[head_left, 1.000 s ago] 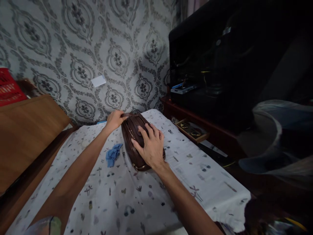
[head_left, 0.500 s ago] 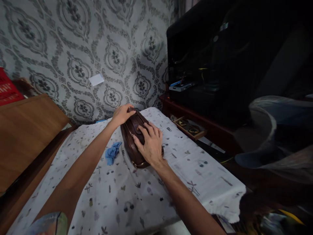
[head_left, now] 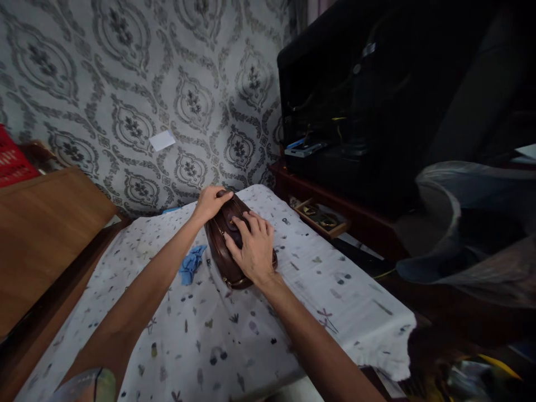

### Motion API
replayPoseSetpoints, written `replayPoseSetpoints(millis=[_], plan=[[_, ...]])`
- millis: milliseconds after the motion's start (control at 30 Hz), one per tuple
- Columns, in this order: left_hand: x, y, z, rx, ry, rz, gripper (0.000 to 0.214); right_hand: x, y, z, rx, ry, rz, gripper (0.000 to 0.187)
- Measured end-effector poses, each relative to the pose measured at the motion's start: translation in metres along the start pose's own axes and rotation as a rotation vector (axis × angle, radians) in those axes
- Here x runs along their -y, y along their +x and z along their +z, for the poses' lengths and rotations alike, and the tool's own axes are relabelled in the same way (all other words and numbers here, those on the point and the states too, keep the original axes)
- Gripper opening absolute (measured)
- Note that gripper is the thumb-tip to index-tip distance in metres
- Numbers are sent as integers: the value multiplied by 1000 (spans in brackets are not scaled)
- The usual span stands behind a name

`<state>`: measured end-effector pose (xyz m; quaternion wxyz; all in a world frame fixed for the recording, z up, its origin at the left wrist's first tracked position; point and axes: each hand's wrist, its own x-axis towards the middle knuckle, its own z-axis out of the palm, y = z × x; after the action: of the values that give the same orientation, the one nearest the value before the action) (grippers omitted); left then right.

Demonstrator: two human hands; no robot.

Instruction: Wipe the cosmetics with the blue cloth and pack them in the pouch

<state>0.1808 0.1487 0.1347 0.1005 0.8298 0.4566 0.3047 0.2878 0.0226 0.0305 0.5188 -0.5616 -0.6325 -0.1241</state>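
A dark brown leather bag (head_left: 218, 245) with zippers rests on a white printed cloth (head_left: 234, 346). At its far end my left hand (head_left: 210, 203) is closed on the bag, thumb over the top edge; the other fingers are partly hidden. My right hand (head_left: 254, 248) lies across the bag's near right side with spread fingers, its fingertips close to a small clasp on the flap. Left of the bag, apart from it, lies a crumpled blue cloth (head_left: 192, 264).
A television (head_left: 360, 106) stands on a dark red cabinet at the right, with an open drawer (head_left: 322, 218) holding small items. Wooden boards (head_left: 54, 234) edge the left side. Behind is a patterned wall (head_left: 163, 72). A greyish plastic-wrapped object (head_left: 456, 240) sits at far right.
The view has shifted slightly, moving the whole scene a little left. Both hands keep their places on the bag, with hardly any other motion.
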Motion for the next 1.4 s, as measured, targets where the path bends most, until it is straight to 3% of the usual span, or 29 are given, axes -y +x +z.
replayPoseSetpoints(millis=[267, 400, 533, 733, 1067, 1233, 1300, 1400], plan=[[8, -7, -11, 8, -101, -7, 34, -1, 1, -1, 23, 22, 14, 37], [14, -4, -28, -58, 164, -11, 24, -1, 1, -1, 15, 45, 17, 36], [20, -5, -35, -27, 379, -57, 28, -2, 1, -2, 29, 53, 16, 36], [14, -14, -33, -28, 427, -40, 20, -2, 1, -2, 25, 56, 12, 37], [-8, -31, -34, 26, 496, -37, 27, -2, 1, -1, 22, 60, 10, 37], [-13, -20, -30, 12, 497, 8, 20, -2, 0, 0, 9, 48, 8, 37], [-13, -12, -25, 28, 415, 29, 31, -1, -1, 0, -13, 32, 24, 36], [-9, 2, -16, 84, 253, 16, 21, 1, -2, 1, -33, 20, 43, 35]])
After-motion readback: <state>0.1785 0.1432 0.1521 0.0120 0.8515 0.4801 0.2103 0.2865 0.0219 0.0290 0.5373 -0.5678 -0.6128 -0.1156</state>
